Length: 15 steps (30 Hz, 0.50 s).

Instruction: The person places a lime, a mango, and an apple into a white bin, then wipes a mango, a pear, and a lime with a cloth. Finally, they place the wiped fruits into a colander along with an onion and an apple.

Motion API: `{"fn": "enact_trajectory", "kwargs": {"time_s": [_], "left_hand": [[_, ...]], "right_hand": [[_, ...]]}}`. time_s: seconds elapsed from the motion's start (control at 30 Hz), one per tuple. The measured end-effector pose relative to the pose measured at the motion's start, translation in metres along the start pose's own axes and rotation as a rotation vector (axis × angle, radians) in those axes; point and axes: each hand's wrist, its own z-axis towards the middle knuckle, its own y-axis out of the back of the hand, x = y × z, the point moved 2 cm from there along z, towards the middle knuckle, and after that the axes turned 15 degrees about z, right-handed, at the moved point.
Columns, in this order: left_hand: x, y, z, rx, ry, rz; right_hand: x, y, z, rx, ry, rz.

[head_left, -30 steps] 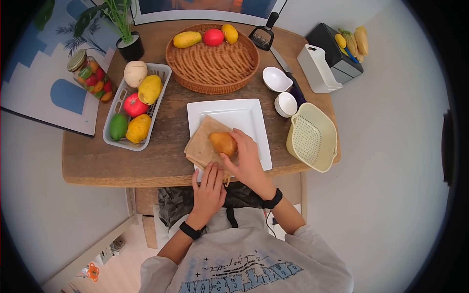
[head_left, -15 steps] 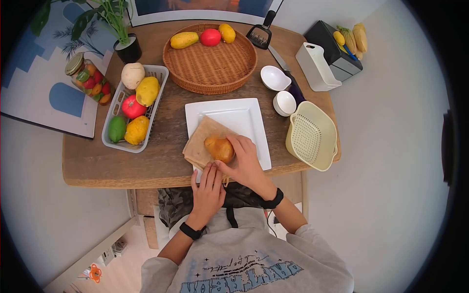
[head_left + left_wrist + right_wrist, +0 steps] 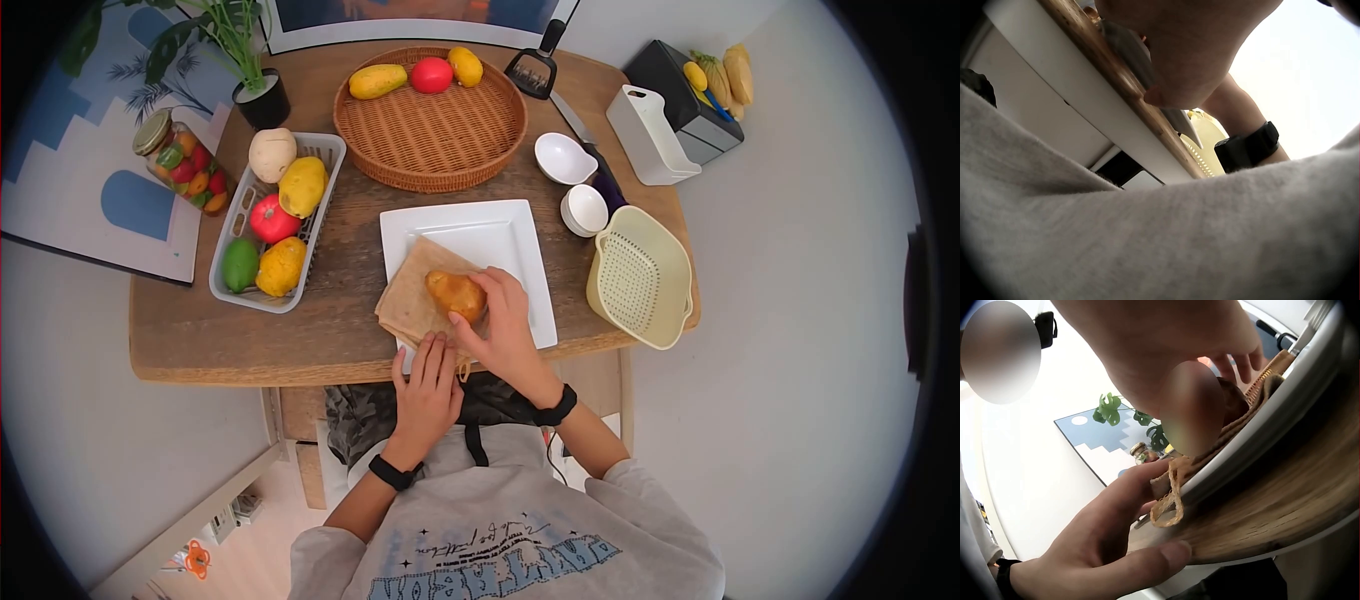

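Note:
A golden-brown pear rests on a folded tan cloth, which lies on a square white plate near the table's front edge. My right hand holds the pear from its right side, thumb at the near side and fingers over the far side. The left hand presses the near edge of the cloth with straight fingers. In the right wrist view a looped cord hangs from the cloth beside the left hand, and the right hand arches above, partly hiding the pear.
Left stands a grey basket of fruit, with a jar behind it. A round wicker tray with fruit is at the back. On the right are white bowls, a knife and a yellow colander.
The right hand drew the pear a little toward the body, then moved it back away, turning it on the cloth. The left hand has stayed on the cloth's edge.

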Motion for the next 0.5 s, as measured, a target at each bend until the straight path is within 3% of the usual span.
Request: {"fn": "enact_trajectory", "kwargs": {"time_s": [0.5], "left_hand": [[-0.0004, -0.001, -0.0003, -0.009, 0.008, 0.002]], "right_hand": [[0.0007, 0.0049, -0.0004, 0.092, -0.105, -0.029]]}}
